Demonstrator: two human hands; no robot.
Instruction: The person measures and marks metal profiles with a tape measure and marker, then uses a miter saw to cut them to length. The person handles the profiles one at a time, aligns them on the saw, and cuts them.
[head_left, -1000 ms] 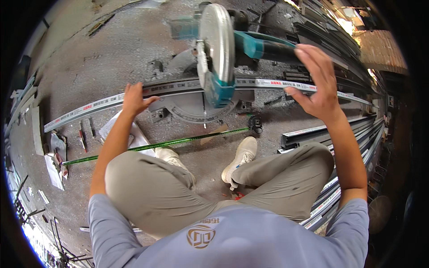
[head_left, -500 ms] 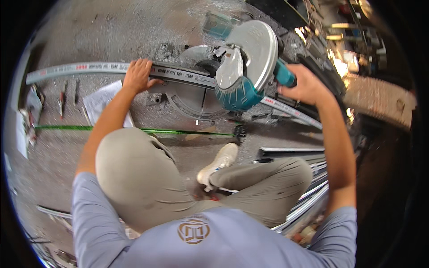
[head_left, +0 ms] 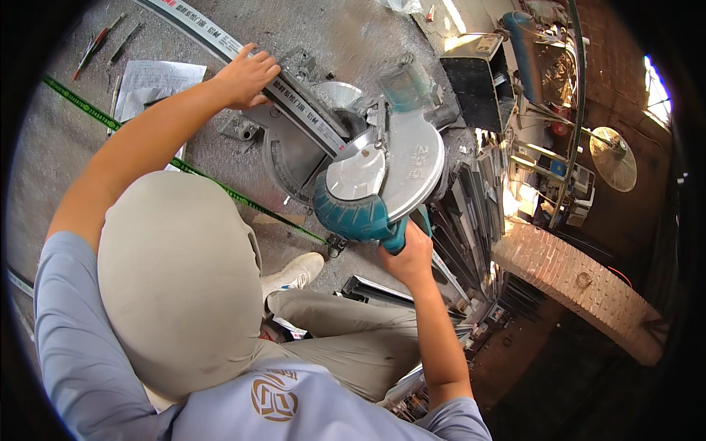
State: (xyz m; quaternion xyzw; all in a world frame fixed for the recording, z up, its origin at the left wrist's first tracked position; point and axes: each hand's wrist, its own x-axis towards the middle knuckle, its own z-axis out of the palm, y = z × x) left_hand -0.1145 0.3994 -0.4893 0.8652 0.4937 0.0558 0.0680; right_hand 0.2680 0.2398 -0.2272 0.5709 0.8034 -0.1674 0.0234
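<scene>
One mitre saw (head_left: 382,173): right hand (head_left: 408,253) grips it, left hand (head_left: 246,73) presses one profile (head_left: 294,99).

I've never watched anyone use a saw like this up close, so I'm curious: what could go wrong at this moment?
The left hand presses the long metal profile down quite near the saw's blade guard; a slip could bring fingers toward the blade. The right hand grips the teal handle with the arm outstretched, so control may be weaker. The person sits low with a shoe close under the saw, so offcuts or chips might strike the legs.
</scene>
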